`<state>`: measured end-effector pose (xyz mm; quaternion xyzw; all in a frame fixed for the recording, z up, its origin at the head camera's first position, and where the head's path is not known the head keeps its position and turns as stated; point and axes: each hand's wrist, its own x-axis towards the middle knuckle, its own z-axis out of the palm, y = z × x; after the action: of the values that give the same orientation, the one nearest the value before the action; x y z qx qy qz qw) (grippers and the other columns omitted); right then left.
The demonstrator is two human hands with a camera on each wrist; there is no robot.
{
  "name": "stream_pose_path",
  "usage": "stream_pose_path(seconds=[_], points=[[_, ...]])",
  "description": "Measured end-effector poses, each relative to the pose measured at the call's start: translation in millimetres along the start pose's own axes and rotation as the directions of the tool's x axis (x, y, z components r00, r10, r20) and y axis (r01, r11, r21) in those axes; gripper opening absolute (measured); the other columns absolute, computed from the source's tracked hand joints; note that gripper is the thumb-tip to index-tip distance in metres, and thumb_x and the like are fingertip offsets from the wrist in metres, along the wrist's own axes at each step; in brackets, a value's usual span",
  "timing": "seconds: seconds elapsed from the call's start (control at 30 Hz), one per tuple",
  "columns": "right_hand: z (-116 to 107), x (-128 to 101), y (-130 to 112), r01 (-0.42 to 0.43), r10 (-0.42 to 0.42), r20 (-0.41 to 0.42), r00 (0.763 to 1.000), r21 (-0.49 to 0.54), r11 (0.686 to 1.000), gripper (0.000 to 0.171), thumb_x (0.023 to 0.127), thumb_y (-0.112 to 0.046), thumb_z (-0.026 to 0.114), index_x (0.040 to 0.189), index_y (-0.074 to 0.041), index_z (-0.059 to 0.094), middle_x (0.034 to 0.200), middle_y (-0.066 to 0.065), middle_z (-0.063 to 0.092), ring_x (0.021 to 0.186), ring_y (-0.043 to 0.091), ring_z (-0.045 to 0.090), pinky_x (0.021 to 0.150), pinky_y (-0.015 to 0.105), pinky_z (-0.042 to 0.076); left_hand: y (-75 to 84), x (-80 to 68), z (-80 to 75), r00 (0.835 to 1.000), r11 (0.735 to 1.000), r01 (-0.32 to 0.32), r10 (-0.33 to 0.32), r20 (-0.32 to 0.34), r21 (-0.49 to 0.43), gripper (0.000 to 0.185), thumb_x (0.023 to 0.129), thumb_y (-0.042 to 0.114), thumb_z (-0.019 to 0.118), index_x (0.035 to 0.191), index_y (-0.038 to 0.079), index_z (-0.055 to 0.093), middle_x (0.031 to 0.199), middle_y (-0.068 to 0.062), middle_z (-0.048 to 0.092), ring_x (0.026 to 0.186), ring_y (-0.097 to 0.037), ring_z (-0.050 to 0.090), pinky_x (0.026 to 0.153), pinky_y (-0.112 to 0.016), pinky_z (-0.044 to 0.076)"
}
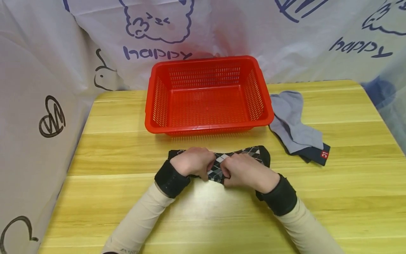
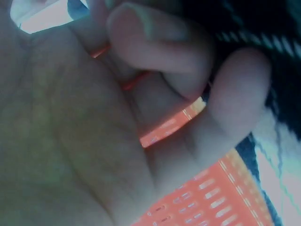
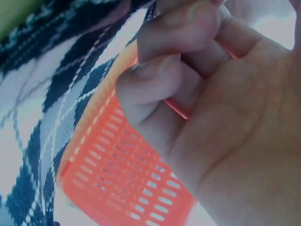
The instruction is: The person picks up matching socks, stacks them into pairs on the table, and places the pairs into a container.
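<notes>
A black, grey and white argyle sock [image 1: 217, 170] stretches sideways in front of the basket, its dark ends showing past both hands. My left hand [image 1: 194, 162] grips the sock left of its middle with curled fingers. Just to the right, my right hand [image 1: 246, 170] holds it the same way, a short gap of patterned fabric between the two. Up close in the left wrist view, bent fingers [image 2: 240, 89] lie against the knit. The right wrist view shows curled fingers [image 3: 155, 77] beside the hanging argyle fabric [image 3: 28, 122]; the thumb tips are hard to make out.
Behind the hands a red perforated plastic basket [image 1: 207, 127] stands on the wooden table [image 1: 111, 151], with nothing visible inside. To its right lie grey socks [image 1: 293, 123] with a dark navy cuff [image 1: 314, 154] bearing a red label. A white cloth with drawings hangs behind.
</notes>
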<state>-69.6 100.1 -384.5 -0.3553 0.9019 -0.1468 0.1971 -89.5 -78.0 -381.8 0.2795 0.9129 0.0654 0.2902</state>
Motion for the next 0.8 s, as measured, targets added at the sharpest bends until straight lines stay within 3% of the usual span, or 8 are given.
stream_pose_path(seconds=[0.2, 0.37, 0.57, 0.8], points=[[4, 2, 0, 0.031, -0.032, 0.020, 0.999, 0.019, 0.999, 0.028, 0.073, -0.013, 0.074, 0.060, -0.021, 0.052, 0.058, -0.010, 0.044, 0.057, 0.007, 0.045, 0.060, 0.023, 0.034, -0.7, -0.6, -1.3, 0.999, 0.999, 0.033, -0.032, 0.006, -0.011, 0.032, 0.067, 0.008, 0.084, 0.066, 0.019, 0.054, 0.064, 0.008, 0.051, 0.063, -0.012, 0.049, 0.058, -0.025, 0.036], [1, 3, 4, 0.005, -0.010, 0.058, 0.998, 0.084, 0.996, 0.031, 0.078, -0.028, 0.081, 0.062, -0.022, 0.055, 0.059, -0.011, 0.048, 0.058, 0.006, 0.048, 0.061, 0.023, 0.038, -3.5, -2.1, -3.5, 1.000, 0.999, 0.028, -0.028, -0.003, -0.045, 0.032, 0.069, 0.023, 0.089, 0.065, 0.019, 0.057, 0.064, 0.008, 0.052, 0.063, -0.012, 0.050, 0.058, -0.025, 0.037], [-19, -6, 26, -0.142, 0.139, 0.029, 0.990, 0.112, 0.984, 0.028, 0.081, -0.032, 0.080, 0.068, -0.019, 0.059, 0.062, -0.006, 0.053, 0.059, 0.009, 0.050, 0.058, 0.024, 0.037, -9.0, -0.9, -6.2, 0.998, 0.999, 0.002, -0.005, -0.068, -0.051, 0.029, 0.076, 0.027, 0.084, 0.068, 0.017, 0.058, 0.063, 0.007, 0.051, 0.061, -0.011, 0.050, 0.057, -0.023, 0.036], [-36, -21, 56, -0.311, 0.304, 0.075, 0.950, 0.121, 0.943, 0.029, 0.080, -0.026, 0.081, 0.067, -0.013, 0.058, 0.063, -0.002, 0.051, 0.058, 0.014, 0.049, 0.056, 0.026, 0.036, -11.9, -2.2, -8.3, 0.992, 0.993, 0.097, -0.102, -0.078, -0.070, 0.030, 0.073, 0.027, 0.087, 0.070, 0.015, 0.060, 0.067, 0.005, 0.054, 0.064, -0.012, 0.051, 0.058, -0.024, 0.037]])
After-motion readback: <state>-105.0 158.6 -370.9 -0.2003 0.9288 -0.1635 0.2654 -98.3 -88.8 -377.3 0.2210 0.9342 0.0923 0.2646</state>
